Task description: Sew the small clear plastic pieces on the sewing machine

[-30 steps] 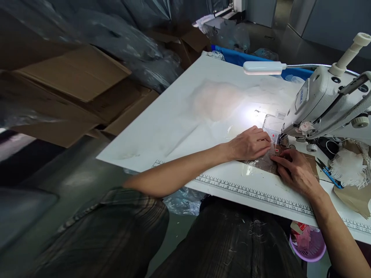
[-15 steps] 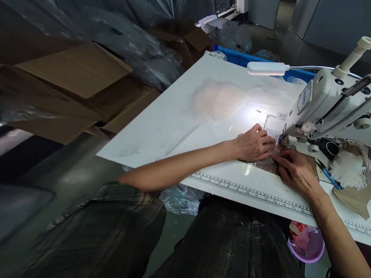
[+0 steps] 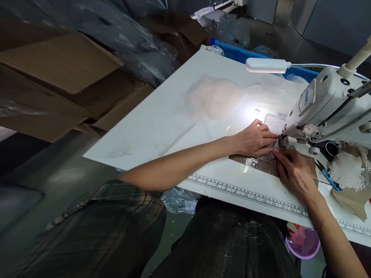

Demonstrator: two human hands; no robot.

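White sheer fabric point(image 3: 275, 145) under two hands at a sewing machine

The white sheer fabric lies at the needle end of a pale sewing machine point(image 3: 324, 94), on the right of a large white surface point(image 3: 162, 106). Only a small part shows; the hands cover the rest. The person's left hand point(image 3: 255, 139) rests palm down on the fabric, fingers close together and reaching towards the needle. The right hand point(image 3: 295, 168) is curled, its fingertips at the fabric's near edge; whether they pinch or only press, I cannot tell. Beneath both hands is a shiny brown panel point(image 3: 257, 163).

A slim white lamp point(image 3: 266, 65) lights the surface beyond the left hand, where a pale, gauzy heap point(image 3: 214, 98) spreads out. Right of the right hand lie blue-handled snips point(image 3: 329, 177) and a bunch of white lace point(image 3: 348, 170). A printed ruler point(image 3: 246, 193) runs along the near edge. Below hangs or stands a purple basket point(image 3: 307, 255); its support is hidden.
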